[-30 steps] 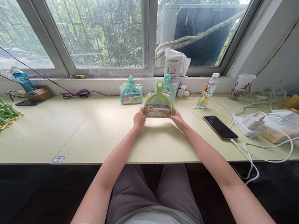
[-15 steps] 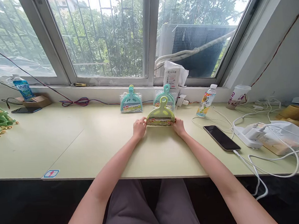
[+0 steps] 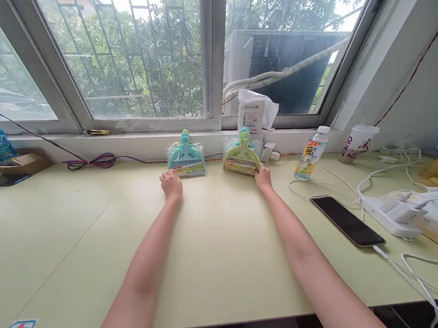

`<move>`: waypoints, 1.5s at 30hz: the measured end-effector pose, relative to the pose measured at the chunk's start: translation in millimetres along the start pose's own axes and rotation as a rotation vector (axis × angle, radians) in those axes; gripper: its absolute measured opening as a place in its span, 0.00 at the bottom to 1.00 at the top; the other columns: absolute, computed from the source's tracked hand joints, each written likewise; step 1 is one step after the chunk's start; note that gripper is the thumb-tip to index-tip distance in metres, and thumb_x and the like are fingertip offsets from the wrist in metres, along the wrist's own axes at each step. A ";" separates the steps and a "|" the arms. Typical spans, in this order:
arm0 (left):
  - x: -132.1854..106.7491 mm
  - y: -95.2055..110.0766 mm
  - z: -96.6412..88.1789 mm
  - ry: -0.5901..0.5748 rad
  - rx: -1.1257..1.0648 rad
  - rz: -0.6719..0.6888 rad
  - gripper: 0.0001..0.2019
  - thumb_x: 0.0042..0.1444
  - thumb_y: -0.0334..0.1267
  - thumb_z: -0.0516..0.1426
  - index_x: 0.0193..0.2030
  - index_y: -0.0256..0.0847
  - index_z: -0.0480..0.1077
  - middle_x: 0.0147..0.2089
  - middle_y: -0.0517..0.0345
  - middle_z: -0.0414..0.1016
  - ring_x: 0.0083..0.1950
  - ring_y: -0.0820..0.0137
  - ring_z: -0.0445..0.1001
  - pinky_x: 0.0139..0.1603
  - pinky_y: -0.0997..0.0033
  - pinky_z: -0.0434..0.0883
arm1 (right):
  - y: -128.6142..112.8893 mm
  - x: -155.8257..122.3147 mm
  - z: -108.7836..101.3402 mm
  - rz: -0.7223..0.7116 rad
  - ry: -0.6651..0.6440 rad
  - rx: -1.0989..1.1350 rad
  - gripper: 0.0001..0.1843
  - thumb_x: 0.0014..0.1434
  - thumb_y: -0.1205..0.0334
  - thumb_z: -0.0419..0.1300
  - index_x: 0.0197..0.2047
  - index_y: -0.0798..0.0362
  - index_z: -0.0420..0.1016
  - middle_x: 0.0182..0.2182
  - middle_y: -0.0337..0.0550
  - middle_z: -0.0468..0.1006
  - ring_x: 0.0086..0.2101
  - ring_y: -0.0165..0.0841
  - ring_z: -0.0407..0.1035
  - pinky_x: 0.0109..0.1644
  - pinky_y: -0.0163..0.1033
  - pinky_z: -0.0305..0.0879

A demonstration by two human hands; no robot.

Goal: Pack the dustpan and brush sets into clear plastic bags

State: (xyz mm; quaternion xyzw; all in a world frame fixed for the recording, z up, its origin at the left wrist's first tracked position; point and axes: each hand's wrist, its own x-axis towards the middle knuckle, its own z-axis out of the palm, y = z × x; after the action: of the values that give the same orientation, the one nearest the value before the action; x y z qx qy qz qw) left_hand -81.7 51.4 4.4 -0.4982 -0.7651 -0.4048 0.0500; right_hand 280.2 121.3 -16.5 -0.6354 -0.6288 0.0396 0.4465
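A teal dustpan-and-brush set in clear wrap leans upright against the wall below the window. At its lower left corner is my left hand, fingers curled and closed on the edge. To the right, a yellow-green dustpan-and-brush set stands tilted in front of another teal set, mostly hidden behind it. My right hand pinches the yellow-green set's lower right corner, the thumb and fingers partly out of sight.
Right of my hand stand a drink bottle and a paper cup. A phone lies near white cables and a power strip. A wrapped packet stands behind the sets; bundled wires lie at the left.
The yellow-green set has gone back against the right-hand teal set. My left hand has left it and moved left to the other teal set. The view has come closer.
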 end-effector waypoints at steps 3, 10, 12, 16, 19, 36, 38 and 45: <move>20.4 -9.2 10.9 0.081 -0.106 -0.096 0.21 0.57 0.33 0.53 0.58 0.34 0.63 0.60 0.37 0.64 0.63 0.51 0.59 0.59 0.54 0.63 | 2.8 13.5 6.7 0.052 0.016 -0.046 0.10 0.58 0.64 0.57 0.43 0.56 0.68 0.41 0.56 0.76 0.42 0.44 0.70 0.44 0.44 0.64; 40.0 -29.7 29.7 0.024 -0.359 -0.186 0.20 0.57 0.34 0.57 0.56 0.39 0.63 0.53 0.46 0.73 0.52 0.62 0.73 0.55 0.62 0.67 | -0.5 20.3 11.7 0.116 0.035 -0.143 0.16 0.59 0.58 0.59 0.47 0.56 0.63 0.44 0.57 0.73 0.44 0.46 0.70 0.43 0.44 0.63; 39.2 -31.2 28.9 0.042 -0.383 -0.204 0.19 0.57 0.34 0.57 0.56 0.38 0.63 0.52 0.47 0.73 0.49 0.65 0.74 0.53 0.64 0.67 | -2.2 18.1 10.7 0.138 0.079 -0.162 0.20 0.59 0.56 0.60 0.50 0.55 0.59 0.47 0.56 0.71 0.45 0.46 0.69 0.42 0.44 0.63; 34.9 -27.8 22.4 -0.027 -0.308 -0.225 0.22 0.56 0.40 0.60 0.56 0.37 0.64 0.52 0.45 0.74 0.54 0.60 0.72 0.55 0.62 0.66 | -4.6 13.3 6.6 0.174 0.120 -0.228 0.21 0.58 0.52 0.60 0.48 0.54 0.59 0.48 0.56 0.70 0.47 0.47 0.68 0.43 0.45 0.63; 30.5 -24.1 16.2 -0.094 -0.264 -0.229 0.19 0.56 0.43 0.59 0.53 0.38 0.67 0.48 0.46 0.76 0.54 0.58 0.72 0.53 0.61 0.66 | -6.7 10.7 3.2 0.191 0.116 -0.233 0.21 0.58 0.50 0.59 0.48 0.53 0.59 0.46 0.55 0.71 0.44 0.46 0.70 0.41 0.45 0.62; 6.8 -19.0 -10.3 -0.156 -0.306 -0.251 0.13 0.51 0.37 0.57 0.44 0.42 0.73 0.44 0.49 0.80 0.50 0.58 0.76 0.50 0.63 0.69 | -38.6 -26.6 8.6 -0.402 -0.370 -0.266 0.14 0.64 0.61 0.49 0.45 0.51 0.75 0.46 0.50 0.75 0.48 0.40 0.66 0.45 0.41 0.65; 6.7 -18.9 -10.8 -0.144 -0.303 -0.242 0.13 0.51 0.38 0.57 0.44 0.42 0.74 0.44 0.48 0.80 0.50 0.58 0.75 0.50 0.63 0.68 | -37.3 -22.9 15.4 -0.398 -0.421 -0.274 0.18 0.64 0.61 0.48 0.52 0.50 0.73 0.53 0.50 0.73 0.53 0.42 0.64 0.52 0.47 0.63; 7.1 -17.6 -8.6 -0.199 -0.218 -0.214 0.13 0.52 0.39 0.54 0.43 0.44 0.75 0.43 0.50 0.80 0.47 0.59 0.76 0.44 0.66 0.68 | -45.7 -15.5 31.7 -0.359 -0.506 -0.213 0.32 0.62 0.62 0.46 0.70 0.45 0.51 0.67 0.45 0.56 0.63 0.46 0.55 0.62 0.58 0.54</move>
State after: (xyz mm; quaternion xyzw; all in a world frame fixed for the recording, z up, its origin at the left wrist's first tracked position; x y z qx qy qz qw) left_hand -102.1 47.7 3.6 -0.4543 -0.7664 -0.4369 -0.1236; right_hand 222.7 116.1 -15.1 -0.5275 -0.8224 0.0507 0.2070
